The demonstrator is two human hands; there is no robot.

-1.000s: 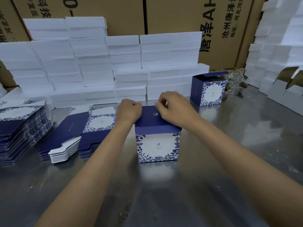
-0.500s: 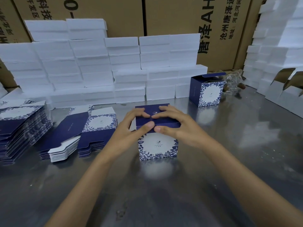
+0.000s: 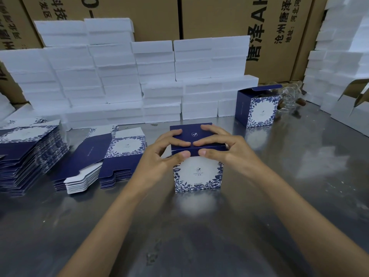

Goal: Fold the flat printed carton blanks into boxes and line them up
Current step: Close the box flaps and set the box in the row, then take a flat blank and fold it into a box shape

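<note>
Standing upright at the middle of the worktop [image 3: 259, 226], the box [image 3: 197, 174] is a cube of smooth printed card, navy on its lid, white with blue leaf borders on its front. Its lid is down, so any contents are hidden. From the head view, the left hand [image 3: 159, 156] and right hand [image 3: 229, 150] both grip its near top edge, fingers laid across the lid, thumbs pressed on the front, tips nearly touching. Left of it lie two stacks of flat blanks [image 3: 111, 156], and a taller pile [image 3: 26, 152] sits at the far left. A second box [image 3: 257, 106] stands further back right, flap raised. White foam blocks [image 3: 119, 76] are stacked behind, before brown cartons [image 3: 219, 17]. The worktop is shiny metal.
</note>
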